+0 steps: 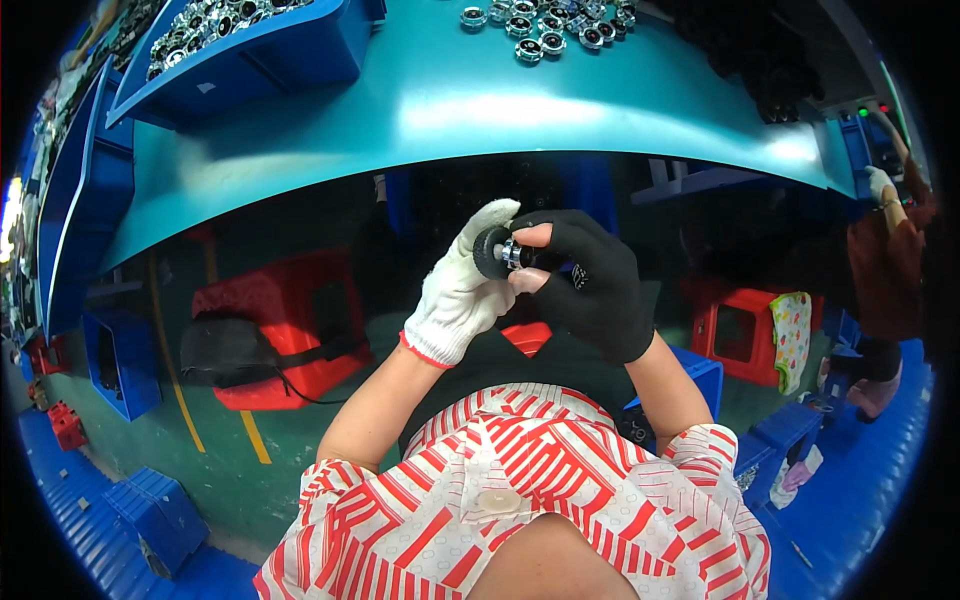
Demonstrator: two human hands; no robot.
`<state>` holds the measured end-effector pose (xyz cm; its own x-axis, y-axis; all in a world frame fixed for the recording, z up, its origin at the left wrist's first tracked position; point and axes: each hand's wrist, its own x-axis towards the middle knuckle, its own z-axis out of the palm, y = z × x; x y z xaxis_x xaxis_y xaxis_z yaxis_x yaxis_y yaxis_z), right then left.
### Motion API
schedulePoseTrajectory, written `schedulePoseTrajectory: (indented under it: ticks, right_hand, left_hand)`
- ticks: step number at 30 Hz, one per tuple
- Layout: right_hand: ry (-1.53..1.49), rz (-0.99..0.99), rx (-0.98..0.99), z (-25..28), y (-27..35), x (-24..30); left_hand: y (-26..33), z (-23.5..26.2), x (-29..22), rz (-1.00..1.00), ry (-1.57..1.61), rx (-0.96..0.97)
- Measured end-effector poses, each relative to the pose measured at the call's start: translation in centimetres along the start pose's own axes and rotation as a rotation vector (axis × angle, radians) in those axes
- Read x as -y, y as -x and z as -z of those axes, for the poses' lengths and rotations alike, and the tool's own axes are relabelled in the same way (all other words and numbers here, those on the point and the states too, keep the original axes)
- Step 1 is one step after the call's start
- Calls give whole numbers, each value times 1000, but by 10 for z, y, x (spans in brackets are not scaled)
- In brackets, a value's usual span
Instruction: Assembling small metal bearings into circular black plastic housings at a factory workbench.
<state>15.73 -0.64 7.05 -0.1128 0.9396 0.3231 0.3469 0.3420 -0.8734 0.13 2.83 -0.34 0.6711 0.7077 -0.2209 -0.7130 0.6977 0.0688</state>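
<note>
My left hand, in a white knit glove with a red cuff edge, grips a small black toy-like tyre with a knobbly tread. My right hand wears a black glove that leaves the thumb and fingertip bare. Between that thumb and finger is a small chrome wheel hub, pinched right against the tyre's open side. Whether the hub sits inside the tyre or only touches it, I cannot tell. Both hands are held together in front of my chest, just short of the bench edge.
The teal bench curves across ahead, with loose chrome hubs on it. A blue bin of similar hubs stands at its left. Red stools flank me, a black bag on the left one. At far right another person's gloved hand shows.
</note>
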Motion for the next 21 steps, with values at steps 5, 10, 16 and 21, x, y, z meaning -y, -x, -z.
schedulePoseTrajectory:
  ticks: [5, 10, 16, 21]
  right_hand:
    - [56, 38, -1, 1, 3, 2]
    - [93, 45, -33, -1, 6, 0]
    - [120, 21, -5, 2, 10, 0]
    - [115, 14, -15, 3, 11, -4]
  left_hand:
    - [0, -9, 1, -3, -94, 87]
    - [-2, -5, 2, -91, -201, 20]
    - [-2, -6, -2, -115, -377, 2]
    - [-5, -8, 0, -140, -404, -89]
